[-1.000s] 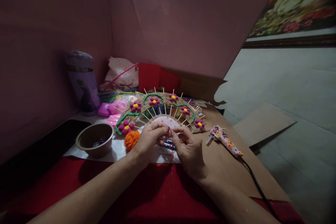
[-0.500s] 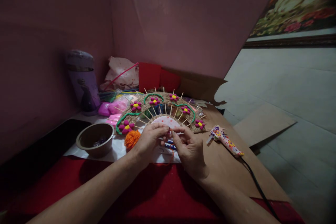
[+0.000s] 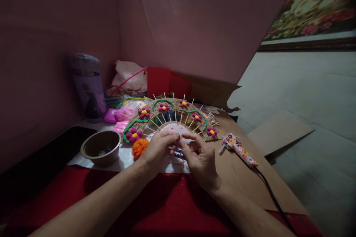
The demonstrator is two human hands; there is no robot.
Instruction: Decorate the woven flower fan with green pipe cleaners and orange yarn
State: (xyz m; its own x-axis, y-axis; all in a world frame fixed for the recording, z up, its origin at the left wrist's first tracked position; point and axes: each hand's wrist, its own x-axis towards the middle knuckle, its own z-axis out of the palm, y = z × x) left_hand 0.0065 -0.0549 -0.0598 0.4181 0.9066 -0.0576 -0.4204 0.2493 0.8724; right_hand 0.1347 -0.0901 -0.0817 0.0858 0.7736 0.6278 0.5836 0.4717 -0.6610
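Observation:
My left hand and my right hand meet at the fingertips, both pinched on orange yarn whose loose strand hangs below them. Whether anything else small sits between the fingers is too hidden to tell. Beside my left wrist rests an orange yarn ball. Blue pen-like items lie partly covered beneath my hands. Just behind stands a half-round twine fan with thin sticks, green curved strips and magenta flowers with yellow centres. A dotted pale half-circle forms its middle.
A brown bowl with something dark and shiny inside stands at left, near a purple tumbler. Pink bags lie behind. At right, a flower-patterned glue gun with a black cord lies on brown cardboard.
Both hands stay in nearly the same place with the fingertips together. The fingers shift only slightly around the yarn; nothing else has moved.

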